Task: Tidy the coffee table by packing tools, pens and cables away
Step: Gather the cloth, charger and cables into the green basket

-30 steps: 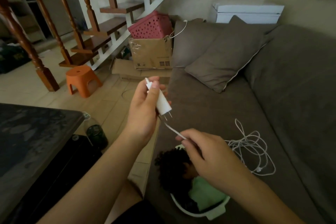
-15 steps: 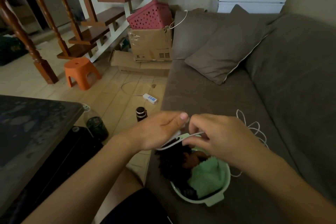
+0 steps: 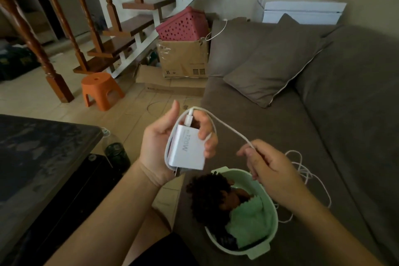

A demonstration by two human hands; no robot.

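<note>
Two surfaces: dark glossy bench (image 3: 43,147) left, brown fabric sofa (image 3: 323,136) w/ green plastic basin (image 3: 258,252). I see left hand (image 3: 157,142) fingers gripping white charger brick (image 3: 187,149), right hand (image 3: 272,168) pinching thin white cable (image 3: 233,131).

Both forearms bare, entering from the bottom edge, one from lower left, one from lower right, converging toward centre; left hand (image 3: 164,144) raised, palm turned toward the camera, thumb straight and pointing up, fingers (image 3: 210,147) curled over the far edge of a white charger (image 3: 187,149), gripping it against the palm; right hand (image 3: 272,170) lower, back of hand toward the camera, fingers loosely curled, thumb and index pinching a white cable (image 3: 228,128) at their tips; hands near, not touching
</note>
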